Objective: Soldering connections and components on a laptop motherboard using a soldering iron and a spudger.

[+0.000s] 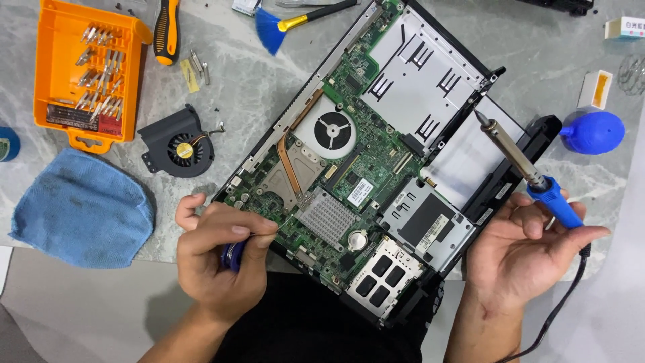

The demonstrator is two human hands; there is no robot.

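Hands come first, nearest the camera. The left hand (225,259) is curled tight around a small blue-handled tool (233,255), whose thin tip reaches onto the near-left edge of the green circuit board (349,168); the handle is mostly hidden in the fist, so it may be a fine screwdriver or a pick, I cannot tell which. The right hand (531,252) lies palm up and loosely open, with the blue grip of a soldering iron (527,171) resting across the fingers rather than clamped. Its metal barrel points up and away, over the right rim of the opened laptop chassis (510,178).

That iron looks light and stiff, but the barrel could be hot, so the blue grip is the only safe place to hold it, and its cord (561,306) will tug. The board is rigid, thin and fragile, best handled by its edges or by the chassis frame.

Farther off on the marble table (242,81) sit a blue cloth (80,208), a loose black fan (178,144), an orange bit case (84,74), a blue brush (272,28) and a blue bulb blower (594,132).
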